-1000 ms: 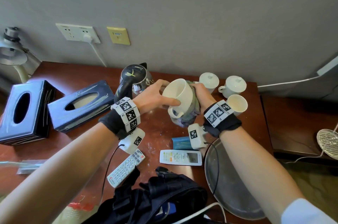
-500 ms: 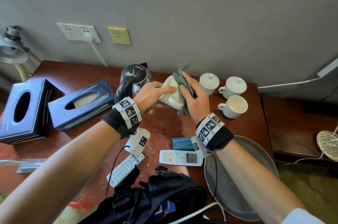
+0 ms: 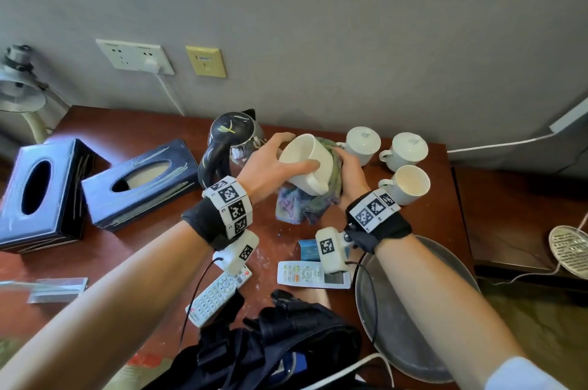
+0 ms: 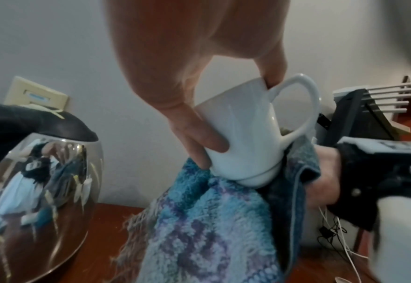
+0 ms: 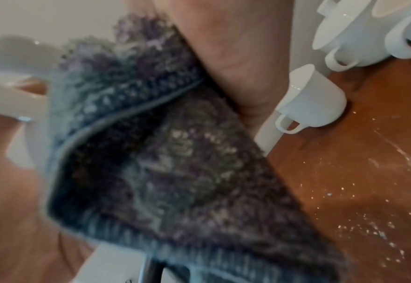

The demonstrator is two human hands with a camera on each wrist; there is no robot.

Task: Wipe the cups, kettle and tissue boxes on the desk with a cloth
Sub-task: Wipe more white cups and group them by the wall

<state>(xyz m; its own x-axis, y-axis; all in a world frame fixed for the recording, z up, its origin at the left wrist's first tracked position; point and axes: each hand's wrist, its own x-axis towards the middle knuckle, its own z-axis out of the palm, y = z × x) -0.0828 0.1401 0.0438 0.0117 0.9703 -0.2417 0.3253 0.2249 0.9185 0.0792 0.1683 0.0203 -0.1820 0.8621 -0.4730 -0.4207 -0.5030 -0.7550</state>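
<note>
My left hand (image 3: 273, 163) grips a white mug (image 3: 307, 163) by its rim, thumb inside and fingers outside, mouth tilted toward me above the desk. In the left wrist view the mug (image 4: 255, 134) rests base-down against the cloth (image 4: 199, 229). My right hand (image 3: 348, 171) holds a blue-purple fuzzy cloth (image 3: 299, 205) pressed against the mug's base and far side; the cloth (image 5: 151, 162) fills the right wrist view. The black and chrome kettle (image 3: 230, 143) stands just left of the mug. Two dark blue tissue boxes (image 3: 38, 192) (image 3: 140, 181) sit at the left.
Two lidded white cups (image 3: 362, 143) (image 3: 405, 149) and an open cup (image 3: 409, 184) stand at the right. Two remotes (image 3: 219, 295) (image 3: 310, 275), a small blue box (image 3: 307, 249), a round metal tray (image 3: 410, 319) and a black bag (image 3: 280, 348) lie near me. White specks dot the desk (image 5: 369, 181).
The mug has tipped back so its mouth faces me. My right hand, flat on the cloth behind the mug half a second ago, now cups the cloth around the mug's base.
</note>
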